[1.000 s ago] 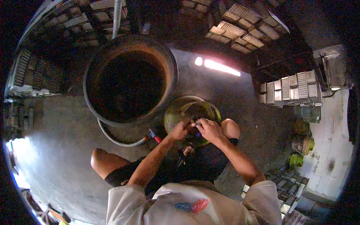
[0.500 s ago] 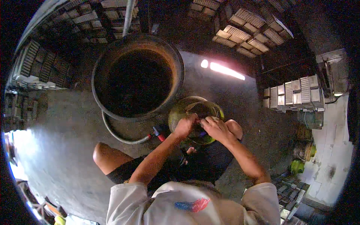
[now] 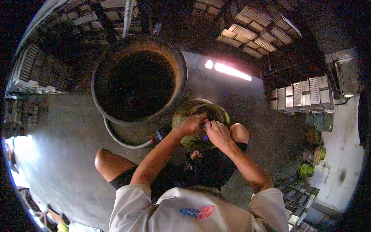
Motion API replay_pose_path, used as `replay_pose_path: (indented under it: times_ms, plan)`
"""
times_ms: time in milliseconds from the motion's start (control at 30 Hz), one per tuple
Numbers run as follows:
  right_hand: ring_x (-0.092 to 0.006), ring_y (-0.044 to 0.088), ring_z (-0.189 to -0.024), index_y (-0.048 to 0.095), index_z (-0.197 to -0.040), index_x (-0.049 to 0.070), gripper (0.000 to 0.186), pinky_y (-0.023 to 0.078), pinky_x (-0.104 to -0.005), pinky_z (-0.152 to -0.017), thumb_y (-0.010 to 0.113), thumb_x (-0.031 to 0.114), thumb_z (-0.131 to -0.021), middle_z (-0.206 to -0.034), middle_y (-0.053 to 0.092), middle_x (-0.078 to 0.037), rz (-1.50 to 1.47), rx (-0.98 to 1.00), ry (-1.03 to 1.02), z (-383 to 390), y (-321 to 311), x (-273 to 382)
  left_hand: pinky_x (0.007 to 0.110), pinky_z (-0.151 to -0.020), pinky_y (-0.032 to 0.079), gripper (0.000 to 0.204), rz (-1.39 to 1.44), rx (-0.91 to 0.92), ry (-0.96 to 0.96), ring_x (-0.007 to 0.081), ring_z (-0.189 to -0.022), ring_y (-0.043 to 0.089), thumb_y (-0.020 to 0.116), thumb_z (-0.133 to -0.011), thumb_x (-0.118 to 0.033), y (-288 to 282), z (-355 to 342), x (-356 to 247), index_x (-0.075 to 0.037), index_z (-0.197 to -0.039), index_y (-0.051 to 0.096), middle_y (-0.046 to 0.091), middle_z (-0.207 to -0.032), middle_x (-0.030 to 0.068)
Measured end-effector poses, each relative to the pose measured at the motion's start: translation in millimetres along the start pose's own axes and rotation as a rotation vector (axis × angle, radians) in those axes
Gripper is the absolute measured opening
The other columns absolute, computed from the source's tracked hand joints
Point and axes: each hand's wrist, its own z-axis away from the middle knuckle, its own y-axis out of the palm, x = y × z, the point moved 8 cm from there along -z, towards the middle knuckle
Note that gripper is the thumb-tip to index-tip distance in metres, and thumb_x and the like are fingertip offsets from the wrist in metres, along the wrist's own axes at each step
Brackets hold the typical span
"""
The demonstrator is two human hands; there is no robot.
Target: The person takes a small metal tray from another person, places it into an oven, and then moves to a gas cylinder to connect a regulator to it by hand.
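Yellow-green gas cylinder [image 3: 178, 120]: painted metal, scuffed, faintly glossy. Big round vat [image 3: 99, 94]: rough and rust-stained inside — dark, matt rim. Grey hose [image 3: 133, 147]: smooth, plastic-looking. Shirt [image 3: 160, 210]: matt cloth. Floor [image 3: 63, 166]: concrete-like — smooth, shiny where lit.

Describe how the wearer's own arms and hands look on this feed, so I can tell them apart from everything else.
The left hand and right hand are ungloved, and both forearms are uncovered. Short, loose, pale greyish-beige sleeves end around the elbows, matching the shirt, which carries a blue-and-red print. Finger details are too blurred to make out.
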Motion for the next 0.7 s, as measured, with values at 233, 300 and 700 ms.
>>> replay_pose_path:
  times_ms: [233, 300, 700]
  plan:
    - [-0.0265, 0.055, -0.073, 0.052, -0.077, 0.004, 0.015, 0.045, -0.0385, -0.064, 0.048, 0.018, -0.080, -0.074, 0.053, -0.011, 0.045, -0.051, -0.142, -1, -2, 4, 0.043, -0.072, 0.043, 0.034, -0.122, -0.088, 0.307, 0.0367, -0.090, 0.052, 0.050, -0.074, -0.011, 8, 19, 0, -0.007, -0.107, 0.044, 0.051, -0.105, 0.0180]
    - [-0.0270, 0.055, -0.072, 0.052, -0.077, 0.004, 0.017, 0.045, -0.0385, -0.063, 0.049, 0.020, -0.081, -0.073, 0.053, -0.011, 0.014, -0.037, -0.117, -3, -2, 2, 0.042, -0.073, 0.043, 0.033, -0.133, -0.108, 0.239, 0.0348, -0.090, 0.053, 0.051, -0.075, -0.012, 6, 19, 5, -0.007, -0.107, 0.046, 0.052, -0.103, 0.0169]
    - [-0.0334, 0.057, -0.069, 0.053, -0.095, 0.005, 0.023, 0.047, -0.0421, -0.060, 0.055, 0.022, -0.080, -0.080, 0.058, -0.014, -0.432, -0.187, 0.270, 11, -5, -13, 0.030, -0.068, 0.043, 0.025, 0.564, 0.109, -0.141, 0.0184, -0.076, 0.053, 0.057, -0.082, -0.028, 2, 1, 3, -0.004, -0.089, 0.052, 0.055, -0.082, 0.0079]
